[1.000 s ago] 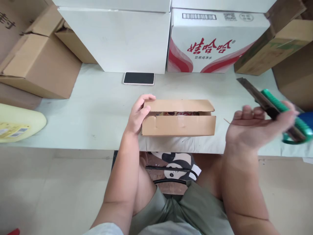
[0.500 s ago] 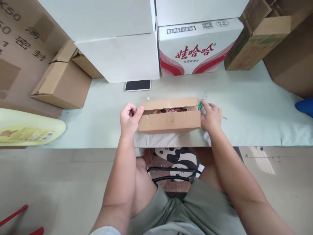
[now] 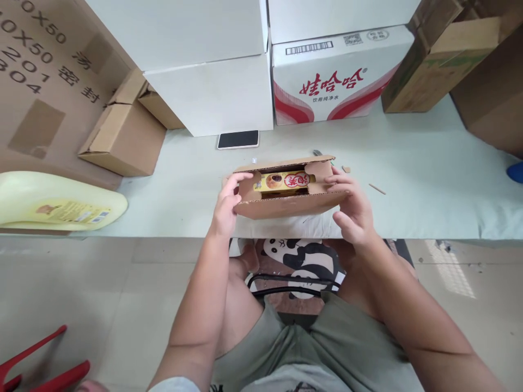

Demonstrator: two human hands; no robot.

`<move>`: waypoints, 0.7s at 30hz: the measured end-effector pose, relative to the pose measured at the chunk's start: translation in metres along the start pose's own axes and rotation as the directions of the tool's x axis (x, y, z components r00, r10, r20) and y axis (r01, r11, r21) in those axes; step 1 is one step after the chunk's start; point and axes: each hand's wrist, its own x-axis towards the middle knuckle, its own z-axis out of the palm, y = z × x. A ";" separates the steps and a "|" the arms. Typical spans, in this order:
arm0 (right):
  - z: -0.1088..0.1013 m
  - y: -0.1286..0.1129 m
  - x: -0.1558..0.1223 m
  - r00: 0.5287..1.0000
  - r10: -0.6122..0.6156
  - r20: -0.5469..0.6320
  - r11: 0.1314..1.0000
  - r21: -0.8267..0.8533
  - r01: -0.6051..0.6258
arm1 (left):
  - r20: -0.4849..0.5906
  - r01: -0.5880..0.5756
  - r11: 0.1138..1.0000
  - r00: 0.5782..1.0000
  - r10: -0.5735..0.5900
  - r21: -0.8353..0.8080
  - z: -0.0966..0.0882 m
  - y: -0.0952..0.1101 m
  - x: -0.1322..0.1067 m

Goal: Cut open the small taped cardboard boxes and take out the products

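A small brown cardboard box (image 3: 292, 208) stands at the table's front edge with its top flaps parted. Inside it lies a yellow printed carton (image 3: 286, 181) with red lettering and a picture of round pastries. My left hand (image 3: 229, 202) grips the box's left end, fingers over the upper edge and thumb at the side. At the right end, my right hand (image 3: 353, 204) has its fingertips against the flap, its thumb spread away from the box. Behind the box lies a small grey object (image 3: 317, 153), mostly hidden; its kind is unclear.
A phone (image 3: 238, 140) lies before white cartons (image 3: 212, 98) and a red-and-white water carton (image 3: 339, 81). Brown boxes (image 3: 126, 139) and a pale yellow bottle (image 3: 61, 201) are at the left. A thin stick (image 3: 377, 189) lies at the right. Below is a red plastic frame (image 3: 61, 375).
The box's flaps have spread wider, showing more of the yellow carton. My right hand has left the green object by the box's corner and moved onto the right flap. The view has shifted slightly.
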 end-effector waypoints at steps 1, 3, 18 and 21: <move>-0.001 0.000 -0.002 1.000 0.005 0.020 1.000 0.003 -0.005 | 0.076 -0.008 1.000 0.997 0.010 -0.020 -0.004 -0.001 -0.001; -0.004 0.001 -0.005 0.999 0.017 0.052 1.000 -0.001 -0.017 | 0.202 0.002 0.999 0.979 0.007 -0.042 -0.011 0.000 -0.004; -0.020 0.000 0.005 0.970 0.075 0.233 0.993 -0.104 -0.052 | 0.292 -0.154 0.981 0.950 0.114 0.119 -0.010 0.006 -0.016; -0.017 0.003 0.002 0.987 0.063 0.150 0.992 -0.121 -0.045 | 0.199 -0.196 0.976 0.964 0.175 0.091 -0.003 -0.001 -0.013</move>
